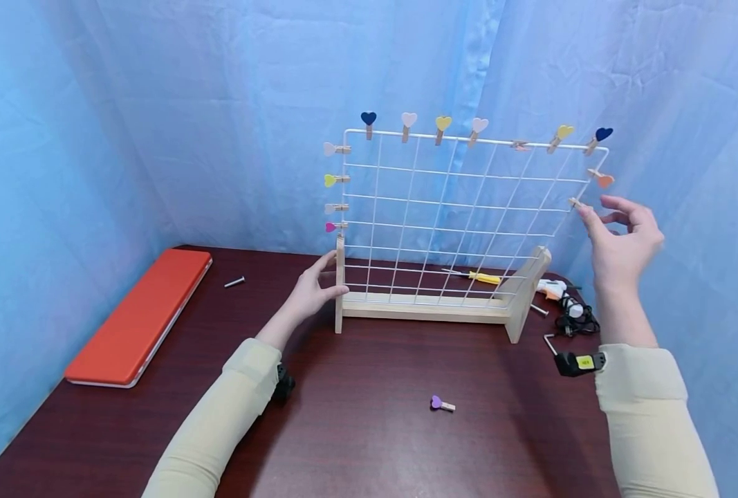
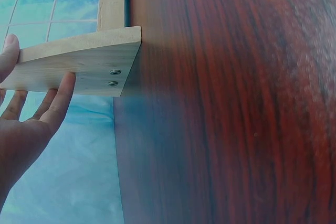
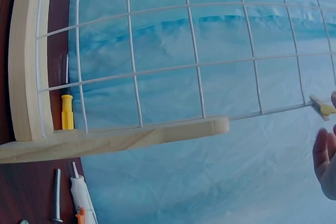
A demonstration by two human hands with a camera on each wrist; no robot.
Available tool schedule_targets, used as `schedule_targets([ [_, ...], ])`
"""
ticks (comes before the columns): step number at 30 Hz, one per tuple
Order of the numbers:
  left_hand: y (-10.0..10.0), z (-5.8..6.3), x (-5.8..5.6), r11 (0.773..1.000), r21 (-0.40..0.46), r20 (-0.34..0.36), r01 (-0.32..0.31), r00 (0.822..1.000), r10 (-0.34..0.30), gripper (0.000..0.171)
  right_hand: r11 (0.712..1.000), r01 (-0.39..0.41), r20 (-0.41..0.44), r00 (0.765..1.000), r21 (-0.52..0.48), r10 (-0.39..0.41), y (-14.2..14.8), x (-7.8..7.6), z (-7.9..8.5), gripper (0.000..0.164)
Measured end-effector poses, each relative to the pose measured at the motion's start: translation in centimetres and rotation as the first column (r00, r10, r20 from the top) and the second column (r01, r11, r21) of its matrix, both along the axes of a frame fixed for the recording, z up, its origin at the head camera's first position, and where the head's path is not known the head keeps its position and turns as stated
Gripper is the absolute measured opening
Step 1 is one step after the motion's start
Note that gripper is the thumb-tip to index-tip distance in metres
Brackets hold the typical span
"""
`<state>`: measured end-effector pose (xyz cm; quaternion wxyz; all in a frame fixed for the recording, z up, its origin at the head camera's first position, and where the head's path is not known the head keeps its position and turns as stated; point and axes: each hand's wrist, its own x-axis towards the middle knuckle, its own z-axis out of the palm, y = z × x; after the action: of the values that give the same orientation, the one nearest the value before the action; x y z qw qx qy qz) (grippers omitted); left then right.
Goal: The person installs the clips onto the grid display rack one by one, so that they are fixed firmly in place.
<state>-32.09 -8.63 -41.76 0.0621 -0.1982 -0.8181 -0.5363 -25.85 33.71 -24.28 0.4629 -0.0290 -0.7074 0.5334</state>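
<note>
A white wire grid (image 1: pixel 449 187) stands in a wooden stand (image 1: pixel 427 309), with mini heart clothespins along its top and both sides. My left hand (image 1: pixel 312 283) holds the stand's left side board (image 2: pixel 84 61), thumb over the front edge and fingers on the outer face. On the grid's right edge, my right hand (image 1: pixel 626 238) pinches a yellow-heart clothespin (image 3: pixel 326 108) between thumb and finger; its heart is hidden in the head view. Just above it sits an orange-heart clothespin (image 1: pixel 604 180). A purple-heart clothespin (image 1: pixel 442 404) lies on the table in front of the stand.
The dark wooden table (image 1: pixel 356 443) meets blue curtains behind. An orange flat case (image 1: pixel 141 318) and a bolt (image 1: pixel 234 282) lie left. Behind the stand is a yellow screwdriver (image 1: pixel 484 277); a white glue gun (image 1: pixel 552 287), black cable (image 1: pixel 577 319) and hex key (image 1: pixel 550 343) lie right.
</note>
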Motion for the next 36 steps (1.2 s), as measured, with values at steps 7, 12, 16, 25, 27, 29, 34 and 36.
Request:
schedule_targets([
  [7,0.0,0.1,0.2,1.0,-0.007,0.009,-0.008,1.0,0.008,0.076,0.929,-0.027,-0.017,0.999,0.369,0.036,-1.4,1.9,-2.0,0.034],
  [12,0.0,0.2,0.2,1.0,-0.006,0.005,-0.012,1.0,0.012,0.076,0.764,-0.213,0.102,0.976,0.609,0.19,-3.2,3.2,-5.2,0.045],
  [16,0.0,0.1,0.1,1.0,-0.014,0.006,-0.018,1.0,0.019,0.076,0.605,-0.372,0.283,0.928,0.704,0.242,-4.5,4.1,-8.4,0.049],
  [25,0.1,0.6,0.5,1.0,-0.012,0.022,-0.013,1.0,0.013,0.075,0.276,-0.726,0.614,0.683,0.63,0.396,-6.9,5.0,-15.7,0.045],
  [27,0.1,0.6,0.5,1.0,-0.011,0.028,-0.013,1.0,0.013,0.075,0.187,-0.794,0.679,0.595,0.578,0.429,-7.4,5.0,-16.9,0.042],
  [29,0.1,0.2,0.2,1.0,-0.011,0.029,-0.015,0.999,0.015,0.076,0.103,-0.849,0.735,0.504,0.518,0.454,-7.9,5.0,-17.6,0.038],
  [34,0.0,0.2,0.1,1.0,0.002,0.033,-0.006,0.999,0.006,0.076,-0.027,-0.922,0.83,0.335,0.386,0.447,-8.9,4.9,-18.4,0.027],
  [36,0.0,0.2,0.1,1.0,0.003,0.027,-0.004,1.0,0.004,0.076,-0.039,-0.936,0.848,0.298,0.349,0.438,-9.2,4.9,-18.5,0.023],
])
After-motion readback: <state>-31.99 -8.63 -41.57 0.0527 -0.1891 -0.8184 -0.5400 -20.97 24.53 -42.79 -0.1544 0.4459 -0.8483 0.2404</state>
